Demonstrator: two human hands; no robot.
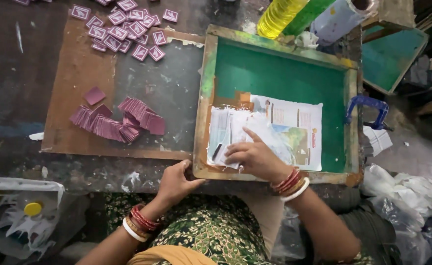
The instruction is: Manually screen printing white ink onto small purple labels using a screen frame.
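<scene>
A wooden screen-printing frame with green mesh lies flat on the worktable. Printed paper is taped over its lower middle. My right hand presses on the white paper patch inside the frame, forefinger stretched out. My left hand grips the frame's near left corner. Both wrists carry red and white bangles. Left of the frame, a heap of plain pink cards rests on a brown board. Printed pink cards are spread out at the far edge.
A blue clamp holds the frame's right side. A yellow bottle and a roll lie beyond the frame. Another green frame stands at the right. White rags lie at lower right, a stained tub at lower left.
</scene>
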